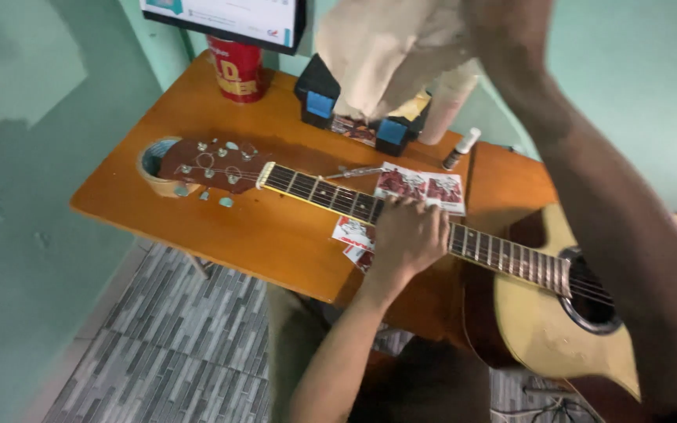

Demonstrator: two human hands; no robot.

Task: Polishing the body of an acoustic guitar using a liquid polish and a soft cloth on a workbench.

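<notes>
An acoustic guitar lies across an orange wooden table (229,235), its headstock (205,164) to the left and its pale body (550,321) at the lower right. My left hand (405,235) lies palm down over the guitar neck (319,192) near its middle, fingers curled around it. My right hand (503,27) is raised high at the top of the view and grips a beige cloth (385,47) that hangs above the table. My right forearm crosses the right side of the view and hides part of the guitar body.
A roll of tape (153,160) sits under the headstock. Red-and-white packets (421,186) lie by the neck, beside a thin metal tool (354,171) and a small bottle (461,149). A red cup (237,70), a black-and-blue box (319,98) and a monitor (229,19) stand at the back. Grey tiled floor (182,337) below.
</notes>
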